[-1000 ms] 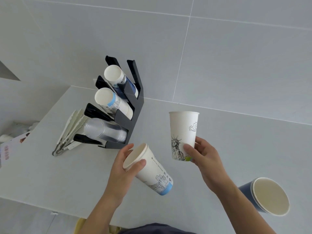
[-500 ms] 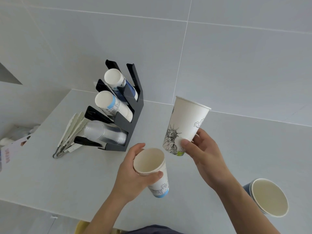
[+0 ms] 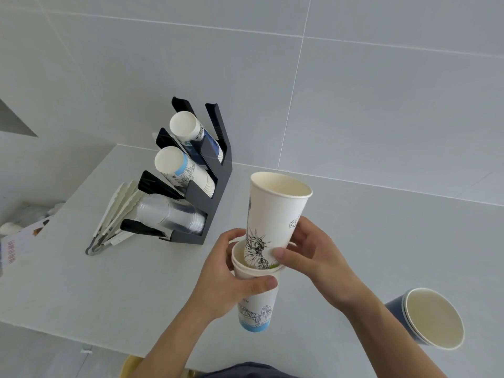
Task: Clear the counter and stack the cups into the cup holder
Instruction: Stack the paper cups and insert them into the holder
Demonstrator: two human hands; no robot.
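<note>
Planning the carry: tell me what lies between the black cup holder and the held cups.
Head view: only bare white counter between black cup holder and nested paper cups.

Left hand [image 3: 218, 274] curled in a grip, right hand [image 3: 313, 257] pinching with thumb forward, forearms converging

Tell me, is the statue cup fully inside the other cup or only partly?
Only partly. The statue cup has just its base inside the mouth of the blue-bottomed cup; most of its body stands above that rim.
</note>
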